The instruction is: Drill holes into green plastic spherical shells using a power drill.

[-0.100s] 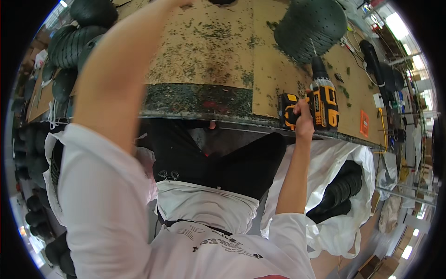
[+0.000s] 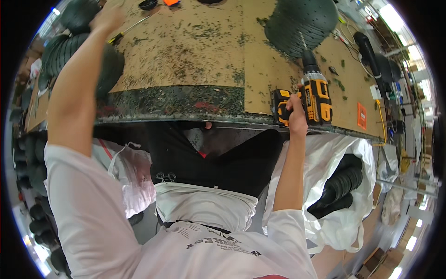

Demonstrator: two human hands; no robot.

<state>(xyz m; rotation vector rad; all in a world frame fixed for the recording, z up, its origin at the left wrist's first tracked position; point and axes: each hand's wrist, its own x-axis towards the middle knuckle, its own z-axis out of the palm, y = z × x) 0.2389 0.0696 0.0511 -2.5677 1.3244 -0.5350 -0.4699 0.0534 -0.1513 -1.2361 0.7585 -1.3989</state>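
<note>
My right hand (image 2: 297, 114) is closed around the handle of a yellow and black cordless drill (image 2: 318, 97) at the table's near edge. Its long bit points away from me, toward a stack of dark green perforated shells (image 2: 304, 21); whether the tip touches them I cannot tell. At the far left, my left hand (image 2: 109, 18) is raised beside a rounded dark green shell (image 2: 80, 16). Its fingers are smeared by motion, and contact with the shell is unclear. More nested green shells (image 2: 65, 53) lie partly behind my left forearm.
Green shavings litter the table (image 2: 186, 51). Beyond them lie a screwdriver (image 2: 127, 30), a small black bowl (image 2: 147, 4) and an orange item (image 2: 171, 2). An orange card (image 2: 362, 115) lies at the right. Below the edge, a white sack (image 2: 362, 214) holds dark shells (image 2: 341, 183).
My left arm has swung left, uncovering the screwdriver, the black bowl and the orange item. My right hand keeps its hold on the drill; the whole view has shifted slightly.
</note>
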